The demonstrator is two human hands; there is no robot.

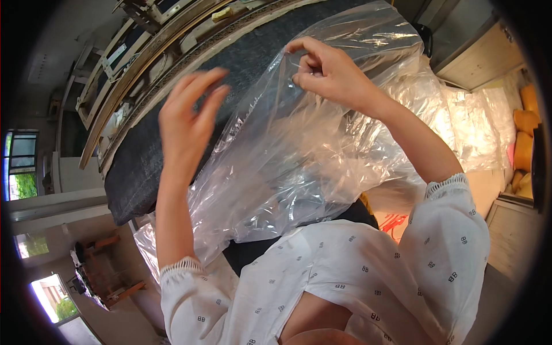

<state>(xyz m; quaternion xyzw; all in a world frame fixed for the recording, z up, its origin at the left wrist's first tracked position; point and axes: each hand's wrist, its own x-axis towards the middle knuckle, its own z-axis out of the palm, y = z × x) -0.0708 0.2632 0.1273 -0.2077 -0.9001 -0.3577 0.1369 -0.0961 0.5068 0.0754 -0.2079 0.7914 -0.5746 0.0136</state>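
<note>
— While I look down, what do you see in my hands?

— Your right hand is raised in front of you, and its fingertips are pinched closed on the upper edge of a clear plastic bag. The bag hangs down from that pinch, wrinkled and shiny, and it spreads over your lap toward your white dotted blouse.

— And my left hand? I hold nothing in it, I think.

— Yes, it is open. The fingers are spread and a little curved, blurred in the picture, and the hand is just beside the left edge of the bag. I cannot tell if it touches the plastic.

— Where is the bag in relation to the bench?

— The bench has a dark grey felt-like top, and it runs behind your hands from the lower left to the upper middle. The upper part of the bag is in front of this dark surface. Along the far edge of the bench there are pale wooden frames.

— What is on my right side?

— More clear plastic lies piled there, near your right forearm, and beyond it some orange-yellow cushions are stacked at the edge of the view. A pale wooden cabinet stands above them.
</note>
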